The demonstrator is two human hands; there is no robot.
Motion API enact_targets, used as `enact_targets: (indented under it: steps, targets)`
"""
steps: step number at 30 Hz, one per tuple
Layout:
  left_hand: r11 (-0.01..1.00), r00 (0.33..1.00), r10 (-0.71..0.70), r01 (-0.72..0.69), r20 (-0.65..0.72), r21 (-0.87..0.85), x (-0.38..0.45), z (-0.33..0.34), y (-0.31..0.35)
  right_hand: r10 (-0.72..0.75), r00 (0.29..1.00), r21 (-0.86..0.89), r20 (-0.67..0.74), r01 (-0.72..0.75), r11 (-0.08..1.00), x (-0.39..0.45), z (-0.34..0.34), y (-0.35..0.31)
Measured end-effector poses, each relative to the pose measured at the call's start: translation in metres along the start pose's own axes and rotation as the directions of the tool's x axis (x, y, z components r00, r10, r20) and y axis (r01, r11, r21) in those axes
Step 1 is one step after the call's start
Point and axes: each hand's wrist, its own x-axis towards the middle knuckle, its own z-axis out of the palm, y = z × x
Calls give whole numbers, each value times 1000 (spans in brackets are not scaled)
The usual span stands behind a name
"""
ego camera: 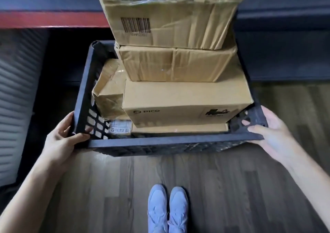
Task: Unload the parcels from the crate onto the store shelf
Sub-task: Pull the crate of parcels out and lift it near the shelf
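My left hand and right hand grip the crate; I should keep it level, since the boxes stack high at twelve o'clock.

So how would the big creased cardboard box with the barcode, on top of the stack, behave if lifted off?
The creased cardboard box with the barcode would probably flex where gripped: its walls are wrinkled. It overhangs the smaller brown box beneath, so a nudge might tip it. Its weight can't be judged.
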Motion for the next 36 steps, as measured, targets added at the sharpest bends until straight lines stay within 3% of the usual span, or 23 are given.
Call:
enact_targets:
  steps: [7, 15, 36]
  targets:
    - [998, 999, 49, -49, 5, 40, 57, 28, -80, -32, 999, 13, -16, 33, 999, 66, -3, 72]
    - [991, 996, 75, -80, 50, 107, 99, 35, -116, -60, 998, 21, 11, 60, 998, 95, 6, 117]
    - [997, 999, -49, 48, -10, -68, 114, 44, -165, 7, 997, 35, -81, -4, 999, 125, 4, 153]
